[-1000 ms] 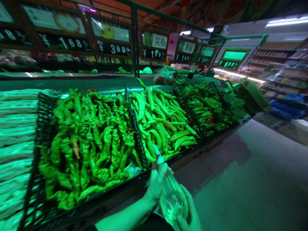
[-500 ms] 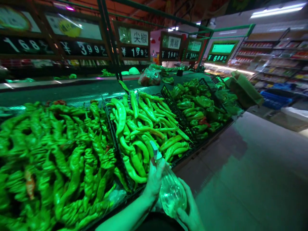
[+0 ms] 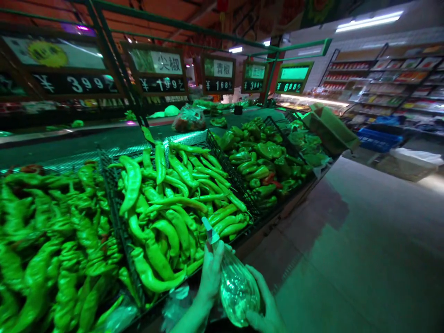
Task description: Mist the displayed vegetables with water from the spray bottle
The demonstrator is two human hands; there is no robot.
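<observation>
Seemingly plastic spray bottle [image 3: 237, 292], left hand [image 3: 210, 273] gripping, right hand [image 3: 262, 306] cupping.

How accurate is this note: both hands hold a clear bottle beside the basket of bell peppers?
Not quite: the basket is wrong. The head view shows the left hand and right hand holding the clear bottle beside the basket of long green peppers. The bell peppers lie in the next basket along.

Glossy green on the long curved chili peppers [image 3: 156, 217], black lattice on the plastic crate [image 3: 116, 217], clear and colourless on the plastic spray bottle [image 3: 237, 291], all washed in green light.
</observation>
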